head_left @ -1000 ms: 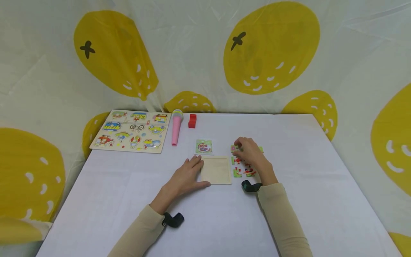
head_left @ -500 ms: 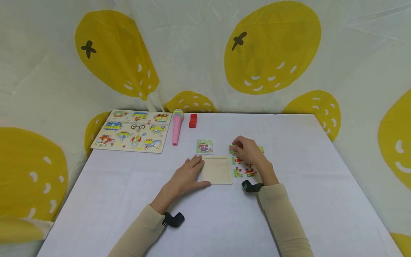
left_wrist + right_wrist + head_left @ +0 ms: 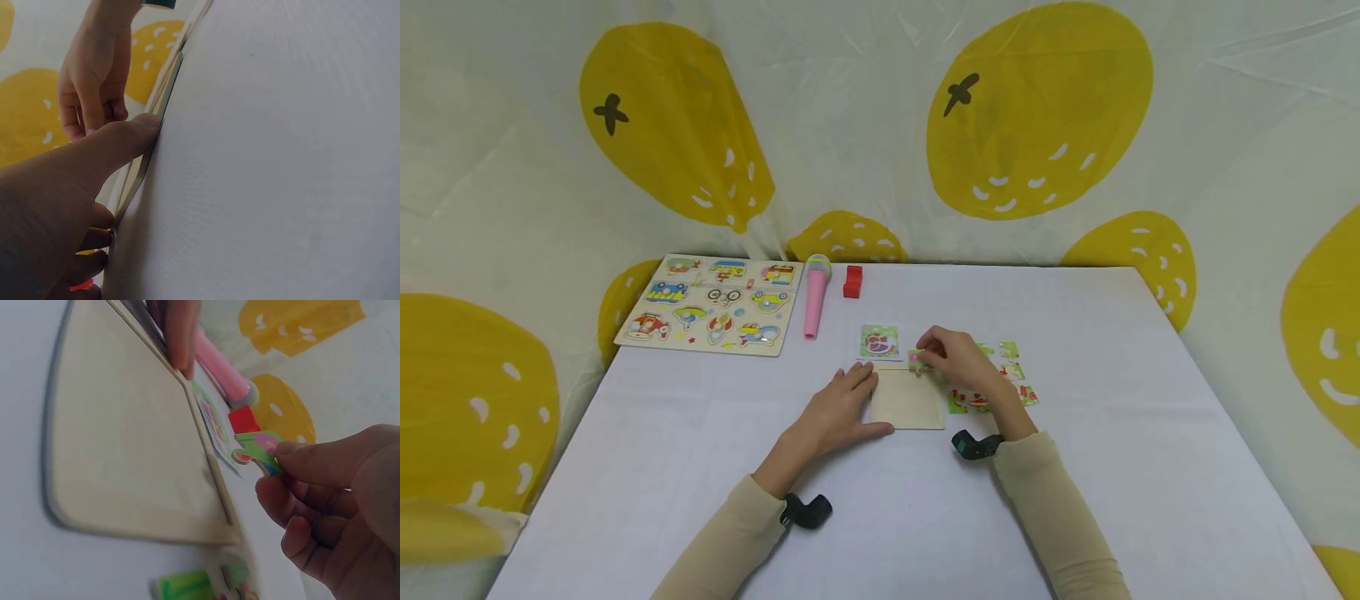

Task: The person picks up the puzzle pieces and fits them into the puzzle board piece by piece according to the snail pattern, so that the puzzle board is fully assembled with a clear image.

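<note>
My right hand (image 3: pixel 962 362) pinches a jigsaw puzzle piece (image 3: pixel 257 447), green with a pink flower, between thumb and fingertips. The piece is held up near the top right corner of a shallow wooden puzzle tray (image 3: pixel 908 407), whose bottom shows bare. My left hand (image 3: pixel 831 412) rests at the tray's left side with fingers spread, the thumb (image 3: pixel 147 122) touching its near edge. Several loose puzzle pieces (image 3: pixel 1009 350) lie right of the tray, partly hidden under my right hand. Behind the tray lies a small picture card (image 3: pixel 878 342) with a green border.
Back left on the white table (image 3: pixel 880 517) lies a wooden vehicle puzzle board (image 3: pixel 715 308). A pink toy microphone (image 3: pixel 815 300) and a red block (image 3: pixel 852 282) are beside it. A fruit-print cloth (image 3: pixel 850 125) hangs behind the table.
My right hand has moved left from the loose pieces toward the tray, carrying the flower piece, which uncovers more pieces on the right. My left hand stays in place.
</note>
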`<action>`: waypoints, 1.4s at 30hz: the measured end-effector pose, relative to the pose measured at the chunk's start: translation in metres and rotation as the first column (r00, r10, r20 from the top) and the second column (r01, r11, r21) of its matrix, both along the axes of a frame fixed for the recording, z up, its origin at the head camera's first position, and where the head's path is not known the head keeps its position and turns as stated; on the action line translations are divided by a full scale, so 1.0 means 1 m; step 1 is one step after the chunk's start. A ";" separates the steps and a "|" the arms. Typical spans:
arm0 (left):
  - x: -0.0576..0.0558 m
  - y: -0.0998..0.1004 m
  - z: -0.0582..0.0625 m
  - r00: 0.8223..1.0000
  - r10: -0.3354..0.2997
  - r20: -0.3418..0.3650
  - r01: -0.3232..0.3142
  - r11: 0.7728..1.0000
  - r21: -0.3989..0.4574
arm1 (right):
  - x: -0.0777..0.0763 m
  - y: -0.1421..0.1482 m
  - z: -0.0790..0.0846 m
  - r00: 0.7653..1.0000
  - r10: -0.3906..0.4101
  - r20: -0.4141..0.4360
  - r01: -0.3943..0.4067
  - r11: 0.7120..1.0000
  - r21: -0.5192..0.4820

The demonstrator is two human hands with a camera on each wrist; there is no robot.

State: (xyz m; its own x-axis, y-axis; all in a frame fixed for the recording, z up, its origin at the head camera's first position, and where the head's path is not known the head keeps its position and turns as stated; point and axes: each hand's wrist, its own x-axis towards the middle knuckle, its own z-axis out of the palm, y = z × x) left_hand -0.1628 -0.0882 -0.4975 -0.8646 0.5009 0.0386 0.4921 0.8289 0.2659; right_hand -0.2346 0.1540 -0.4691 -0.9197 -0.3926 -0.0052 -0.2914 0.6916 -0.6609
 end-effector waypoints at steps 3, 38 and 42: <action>0.000 0.000 0.000 1.000 -0.006 -0.003 0.006 1.000 0.010 | 0.002 -0.009 -0.001 1.000 0.013 0.013 -0.012 1.000 -0.011; -0.001 0.000 0.001 1.000 -0.004 0.004 0.004 1.000 0.014 | 0.014 -0.048 -0.015 0.998 0.040 -0.053 -0.034 0.993 0.109; -0.001 0.001 0.000 1.000 0.001 0.009 -0.001 1.000 0.008 | 0.014 -0.045 -0.011 0.998 0.065 -0.015 -0.063 0.992 0.113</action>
State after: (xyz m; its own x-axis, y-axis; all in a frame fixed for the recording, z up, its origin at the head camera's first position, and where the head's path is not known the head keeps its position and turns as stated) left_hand -0.1638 -0.0876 -0.4972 -0.8654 0.4998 0.0347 0.4889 0.8273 0.2767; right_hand -0.2203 0.1087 -0.4803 -0.8929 -0.4489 -0.0361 -0.3491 0.7405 -0.5742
